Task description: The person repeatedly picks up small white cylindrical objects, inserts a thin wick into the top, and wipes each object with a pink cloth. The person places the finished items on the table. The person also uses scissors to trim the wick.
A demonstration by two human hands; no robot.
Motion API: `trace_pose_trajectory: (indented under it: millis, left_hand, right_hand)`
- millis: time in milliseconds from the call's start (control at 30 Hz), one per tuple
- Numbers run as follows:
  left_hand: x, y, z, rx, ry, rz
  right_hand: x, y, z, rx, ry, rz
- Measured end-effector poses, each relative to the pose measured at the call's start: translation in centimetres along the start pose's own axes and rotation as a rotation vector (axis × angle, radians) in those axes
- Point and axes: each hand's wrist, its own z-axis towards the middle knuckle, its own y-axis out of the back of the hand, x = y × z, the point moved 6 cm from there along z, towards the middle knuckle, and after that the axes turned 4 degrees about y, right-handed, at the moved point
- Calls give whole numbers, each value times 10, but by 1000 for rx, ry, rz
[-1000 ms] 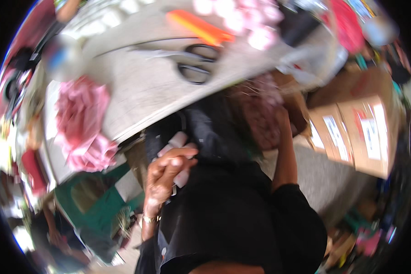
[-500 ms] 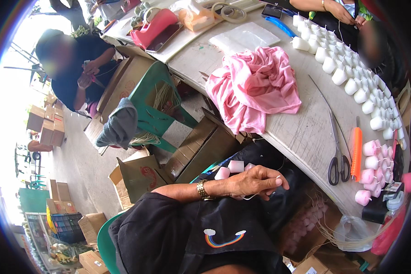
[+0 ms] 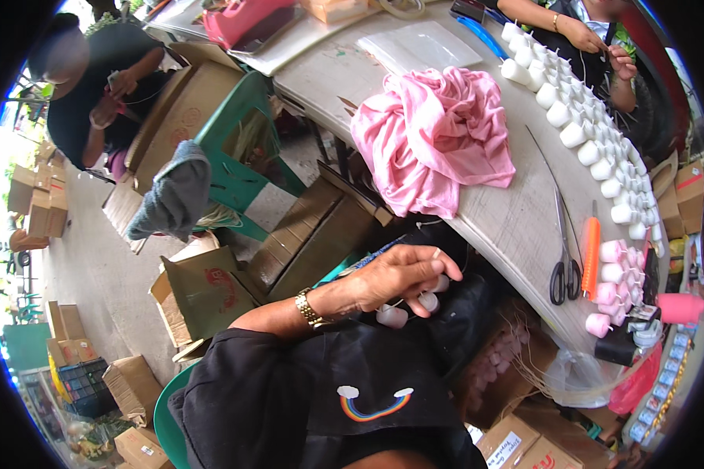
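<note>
My left hand (image 3: 407, 275), with a gold watch on the wrist, is over my lap. Its fingers are curled and pinched, with a bit of white wick showing at the fingertips. Pale pink candles (image 3: 391, 316) lie under and beside the fingers, some partly covered by them. Whether they hang from the hand or rest on the lap, I cannot tell. My right hand is not in view. A crumpled pink cloth (image 3: 438, 141) lies on the table (image 3: 516, 227) ahead.
Rows of white candles (image 3: 559, 113) line the table's far right side. Scissors (image 3: 559, 250), an orange tool (image 3: 591, 250) and pink candles (image 3: 614, 285) lie nearer. A cardboard box (image 3: 211, 289) and a green chair (image 3: 235, 172) stand left. Two other people work across from me.
My left hand has shifted up and left, and the pink candles now show beneath its fingers instead of beyond it. The whole view has also shifted slightly.
</note>
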Motion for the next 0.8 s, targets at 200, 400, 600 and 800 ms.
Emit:
trace_pose_trajectory:
  millis: [200, 400, 600, 800]
  left_hand:
    - [-14, 18, -13, -223, -214, 172]
    - [5, 11, 1, 3, -64, 113]
    - [21, -26, 10, 293, -223, 337]
    - [-1, 41, -17, -221, -385, 47]
  right_hand:
    - [54, 49, -38, -37, 139, 76]
    - [208, 90, -34, 241, 617, 244]
    - [421, 83, -103, 633, 1432, -82]
    - [522, 79, -134, 758, 1683, 164]
